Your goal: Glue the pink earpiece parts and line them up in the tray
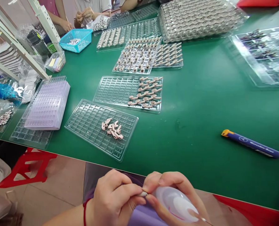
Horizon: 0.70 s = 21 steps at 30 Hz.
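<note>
My left hand [117,197], with a red cord at the wrist, pinches a small pale earphone shell [143,194] between thumb and finger, just off the table's front edge. My right hand [177,191] is wrapped round a translucent white plastic bottle [174,202], and its thumb and fingertip touch the same shell. A thin metal tip shows at the bottle's lower right. Beyond my hands, a clear compartment tray [83,117] bears a loose pile of pale earphone shells [112,128]. Behind it, another clear tray [116,88] carries rows of stemmed earphone parts [146,92] on its right side.
A blue and orange box-cutter-like tool [252,144] lies at right. Stacked purple-tinted trays [47,106] stand at left. Filled trays [139,55], a blue basket [83,39] and a large bagged tray stack [200,18] sit farther back. Co-workers' hands [85,15] are across the table; a red stool [28,166] is lower left.
</note>
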Available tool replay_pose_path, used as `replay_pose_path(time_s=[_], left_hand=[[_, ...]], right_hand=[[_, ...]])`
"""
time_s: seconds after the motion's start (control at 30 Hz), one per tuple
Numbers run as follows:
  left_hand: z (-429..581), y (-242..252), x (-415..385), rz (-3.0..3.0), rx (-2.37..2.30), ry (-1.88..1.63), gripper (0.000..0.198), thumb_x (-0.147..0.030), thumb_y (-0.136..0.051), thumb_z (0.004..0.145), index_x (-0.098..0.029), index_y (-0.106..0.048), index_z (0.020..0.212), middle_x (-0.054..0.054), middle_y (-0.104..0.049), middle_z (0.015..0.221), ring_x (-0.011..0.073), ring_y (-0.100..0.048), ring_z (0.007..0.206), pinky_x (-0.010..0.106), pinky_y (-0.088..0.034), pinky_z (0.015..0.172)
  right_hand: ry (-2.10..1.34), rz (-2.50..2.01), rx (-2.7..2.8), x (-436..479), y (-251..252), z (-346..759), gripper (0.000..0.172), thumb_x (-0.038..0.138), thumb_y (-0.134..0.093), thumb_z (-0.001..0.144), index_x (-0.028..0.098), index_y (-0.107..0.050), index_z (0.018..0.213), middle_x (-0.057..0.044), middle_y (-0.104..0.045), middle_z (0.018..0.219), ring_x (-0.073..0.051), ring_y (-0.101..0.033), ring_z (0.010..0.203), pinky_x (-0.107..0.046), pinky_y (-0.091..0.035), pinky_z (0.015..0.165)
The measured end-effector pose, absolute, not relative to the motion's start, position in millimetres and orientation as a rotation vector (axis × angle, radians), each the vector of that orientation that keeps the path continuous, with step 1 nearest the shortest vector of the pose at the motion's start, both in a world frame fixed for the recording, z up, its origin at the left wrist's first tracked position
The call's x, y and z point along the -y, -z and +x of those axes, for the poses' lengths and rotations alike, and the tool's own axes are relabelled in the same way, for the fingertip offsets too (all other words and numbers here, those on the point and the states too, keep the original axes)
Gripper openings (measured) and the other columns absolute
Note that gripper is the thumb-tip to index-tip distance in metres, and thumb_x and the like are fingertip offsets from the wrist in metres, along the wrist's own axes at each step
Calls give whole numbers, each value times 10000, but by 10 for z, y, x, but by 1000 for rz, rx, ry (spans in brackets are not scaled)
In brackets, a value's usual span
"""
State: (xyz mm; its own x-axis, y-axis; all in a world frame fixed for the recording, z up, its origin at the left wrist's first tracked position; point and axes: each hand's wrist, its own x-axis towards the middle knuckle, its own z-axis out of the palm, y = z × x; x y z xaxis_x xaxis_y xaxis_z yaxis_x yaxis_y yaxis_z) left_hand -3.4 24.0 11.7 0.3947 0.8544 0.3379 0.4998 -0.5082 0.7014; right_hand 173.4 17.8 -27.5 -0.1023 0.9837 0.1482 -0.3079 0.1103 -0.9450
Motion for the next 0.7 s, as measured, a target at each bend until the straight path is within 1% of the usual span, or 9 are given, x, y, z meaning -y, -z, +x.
replay_pose_path(time_s=[0.2, 0.43, 0.7], left_hand=[[-14, -110, -225, 2160, -1155, -979, 125, -220, -566, 958, -150, -667, 982, 62, -638, 763, 139, -586, 660, 232, -514, 590], [-1, -90, -207, 2198, -1171, -996, 132, -225, -563, 959, -149, -670, 969, 57, -638, 744, 140, -582, 645, 233, -511, 570], [25, -128, -240, 2235, -1159, -1041, 121, -214, -565, 960, -144, -663, 948, 58, -646, 713, 133, -578, 613, 222, -503, 550]], right_hand=[[-1281, -843, 1141, -189, 230, 1718, 183, 191, -653, 886, 294, -535, 980, -3, -665, 769, -145, -646, 682, -243, -585, 590], [-1318, -838, 1128, -170, 284, 1722, 205, 168, -644, 882, 292, -523, 992, -9, -663, 777, -154, -642, 688, -251, -583, 568], [-1382, -817, 1087, -155, 310, 1731, 212, 162, -624, 893, 308, -521, 1006, 5, -660, 783, -151, -630, 703, -260, -574, 601]])
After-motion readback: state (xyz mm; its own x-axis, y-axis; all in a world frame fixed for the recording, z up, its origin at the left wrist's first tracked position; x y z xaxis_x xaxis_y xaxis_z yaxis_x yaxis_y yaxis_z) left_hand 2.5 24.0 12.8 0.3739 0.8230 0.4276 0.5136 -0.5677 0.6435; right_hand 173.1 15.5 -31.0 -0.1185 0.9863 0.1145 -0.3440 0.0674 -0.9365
